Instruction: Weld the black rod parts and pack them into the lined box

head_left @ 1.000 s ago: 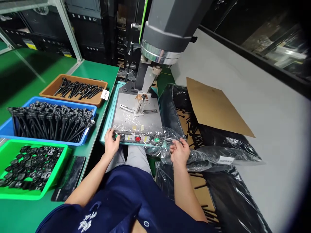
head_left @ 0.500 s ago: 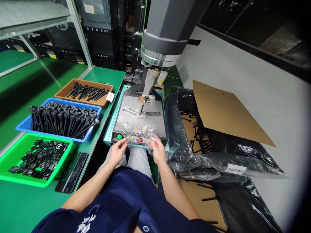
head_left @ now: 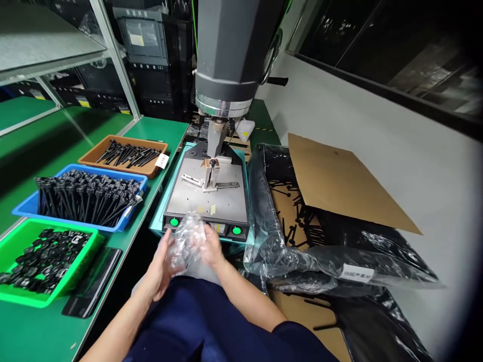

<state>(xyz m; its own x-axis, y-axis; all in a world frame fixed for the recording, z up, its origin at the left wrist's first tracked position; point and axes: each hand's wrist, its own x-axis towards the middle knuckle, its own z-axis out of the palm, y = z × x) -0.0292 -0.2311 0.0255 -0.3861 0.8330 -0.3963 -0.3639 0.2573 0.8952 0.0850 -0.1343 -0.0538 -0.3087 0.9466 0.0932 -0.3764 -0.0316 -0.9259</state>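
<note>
Held a bunch of clear plastic film (head_left: 188,236) in midair, just in front of a tall grey press (head_left: 228,55), between the left hand (head_left: 161,266) and the right hand (head_left: 212,246). Curled the right hand narrowly around one side of the film, with fingertips blurred and partly behind it. Cupped the left hand loosely along the other side, thumb raised; could not make out a firm grip there.

Found on the press front a left green button (head_left: 174,222) and a right green button (head_left: 236,231), and on its metal plate (head_left: 226,203) a small upright holder (head_left: 211,176). Found left of the press a brown tray (head_left: 151,171), a blue tray (head_left: 22,208) and a green tray (head_left: 26,297), all with black parts inside; right of the press, a plastic-lined box (head_left: 260,201) beneath a leaning cardboard sheet (head_left: 347,183).

Could have bumped the left green button by accident, through a stray thumb so near the press front. Could have snagged the film on the holder by swinging it forward over the plate. Could also have lost the film downward, given that slack left hand and such thin, slippery-looking stuff
</note>
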